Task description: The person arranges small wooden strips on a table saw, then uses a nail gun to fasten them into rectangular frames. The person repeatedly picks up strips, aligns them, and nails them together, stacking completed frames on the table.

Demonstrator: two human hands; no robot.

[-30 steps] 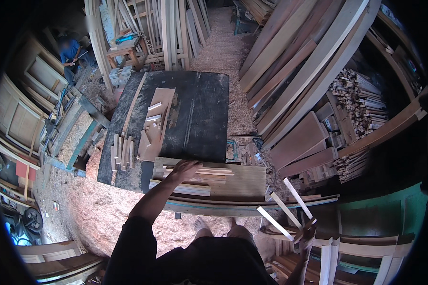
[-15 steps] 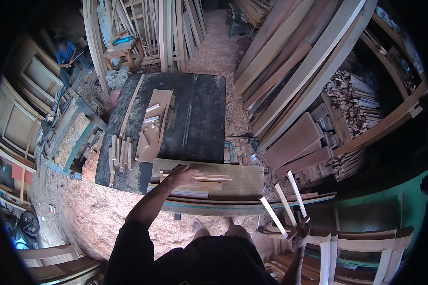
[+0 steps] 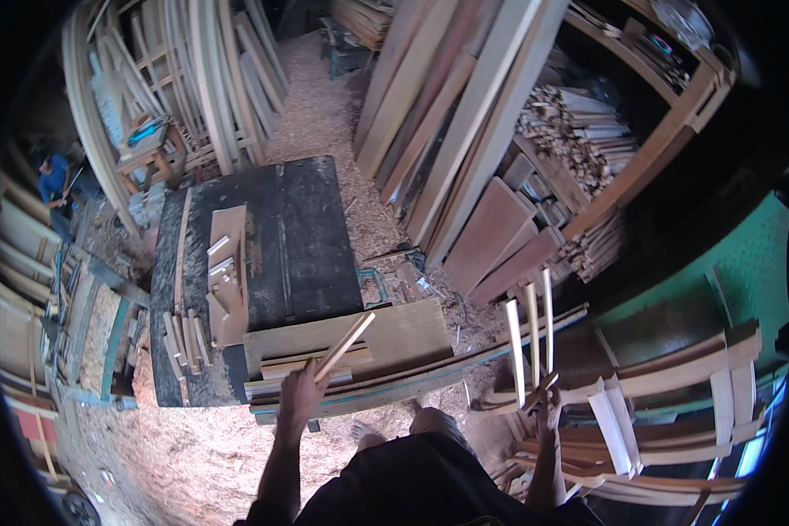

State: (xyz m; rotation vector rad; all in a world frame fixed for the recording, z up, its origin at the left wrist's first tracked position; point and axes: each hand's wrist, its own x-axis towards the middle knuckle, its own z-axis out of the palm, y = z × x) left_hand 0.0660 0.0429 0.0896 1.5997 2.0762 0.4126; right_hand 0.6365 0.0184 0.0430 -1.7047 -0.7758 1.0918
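Note:
My left hand (image 3: 302, 391) is closed around one or more thin wooden strips (image 3: 345, 344), tilted up over the near edge of the work table. Beneath them, more strips (image 3: 276, 368) lie on a wide board (image 3: 412, 329). Off to the right, my right hand (image 3: 547, 412) grips the lower ends of several slim pale strips (image 3: 516, 355) that stand up and fan apart. Its fingers are dark and partly hidden by the wood.
A black-topped table (image 3: 311, 228) carries a brown board (image 3: 229, 307) with small offcuts and a bunch of short sticks (image 3: 184, 340). Tall planks (image 3: 465, 123) lean at the back right. Beside my right hand is a wooden frame rack (image 3: 657, 386). Someone in blue (image 3: 53, 182) sits far left.
My left hand has lifted strips off the board and tilted them up. The right-hand strips now stand more upright. The whole view has turned toward the right.

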